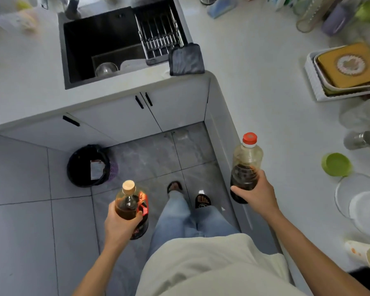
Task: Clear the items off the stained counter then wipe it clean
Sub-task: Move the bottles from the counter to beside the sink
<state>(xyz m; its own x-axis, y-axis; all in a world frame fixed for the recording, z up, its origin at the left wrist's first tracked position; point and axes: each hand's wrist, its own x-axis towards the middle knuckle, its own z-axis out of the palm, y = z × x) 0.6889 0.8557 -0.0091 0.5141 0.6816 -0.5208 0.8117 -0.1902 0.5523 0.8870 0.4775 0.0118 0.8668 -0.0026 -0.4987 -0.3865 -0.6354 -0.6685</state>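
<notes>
In the angle of an L-shaped white kitchen counter [254,86], a person stands on grey floor tiles [19,178], a bottle in each hand. The left hand [120,225] has fingers and thumb curled round a clear bottle of dark liquid with a pale cork-coloured cap and red label [131,207], held over the floor, well apart from either counter run. The right hand [257,194] grips the lower body of a clear plastic bottle with a red cap, about half full of dark liquid [246,165], held upright above the front edge of the right-hand counter run.

Open floor lies to the left and ahead; a round black waste bin [88,165] stands near the cabinet doors [120,116]. The counter between the edge and the clutter at far right shows bare white surface. A dark grey cloth [186,59] sits at the corner, beside the black sink [98,43].

Along the right margin, a green round lid [336,164], a glass pan lid [363,204], and a white tray holding a yellow tin [348,69] are blurred or partly cut off. Items at top right are too blurred to identify. Faint yellowish staining marks the counter strip before the sink.
</notes>
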